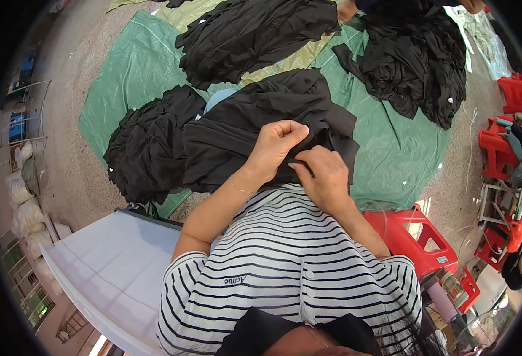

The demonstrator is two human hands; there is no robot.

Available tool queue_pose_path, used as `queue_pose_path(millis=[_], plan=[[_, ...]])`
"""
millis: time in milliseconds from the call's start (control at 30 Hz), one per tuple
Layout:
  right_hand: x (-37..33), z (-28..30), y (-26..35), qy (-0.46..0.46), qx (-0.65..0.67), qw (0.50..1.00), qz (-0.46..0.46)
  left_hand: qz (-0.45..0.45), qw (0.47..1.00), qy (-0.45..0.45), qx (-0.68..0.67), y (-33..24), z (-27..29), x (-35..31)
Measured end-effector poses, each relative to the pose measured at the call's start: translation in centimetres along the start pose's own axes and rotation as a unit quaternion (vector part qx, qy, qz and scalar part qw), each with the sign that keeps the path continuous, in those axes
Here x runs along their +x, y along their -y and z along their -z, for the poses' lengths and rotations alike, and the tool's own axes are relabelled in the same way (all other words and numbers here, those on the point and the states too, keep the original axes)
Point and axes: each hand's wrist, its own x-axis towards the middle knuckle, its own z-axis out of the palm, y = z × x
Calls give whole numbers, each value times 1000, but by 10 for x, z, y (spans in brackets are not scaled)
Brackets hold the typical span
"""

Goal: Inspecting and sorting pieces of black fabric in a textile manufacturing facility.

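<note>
A black garment [243, 113] lies spread across my lap, its folds loose and rumpled. My left hand [271, 148] is closed in a pinch over it, thumb against the fingers on the dark cloth. Just to the right and a little nearer, my right hand [325, 178] also pinches the fabric, with the fingers curled. The two hands are close together but apart. The exact part of the garment between the fingertips is too dark to make out.
Piles of black garments [151, 145] lie left, ahead [261, 35] and at the right [415, 53] on a green sheet [397, 148]. A red plastic stool [418, 237] stands at my right, a white panel [118, 267] at my left. Another person's hand [347, 10] shows at the top.
</note>
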Motion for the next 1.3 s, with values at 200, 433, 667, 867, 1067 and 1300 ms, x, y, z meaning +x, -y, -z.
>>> queue_pose_path(millis=[200,433,667,867,1067,1300], plan=[[11,30,-16,67,11,998,-16,12,1000,2,-20,8,8,-5],[16,33,-10,8,57,998,-13,-139,944,-5,299,3,6,-8],[16,20,-18,-38,45,998,-3,-46,995,-4,88,8,12,-7],[15,18,-16,-25,58,998,16,-27,992,46,113,3,23,-8],[11,18,-20,2,93,996,-8,-52,973,55,216,10,19,-11],[6,16,-17,-9,84,996,18,-123,956,48,262,14,21,-20]])
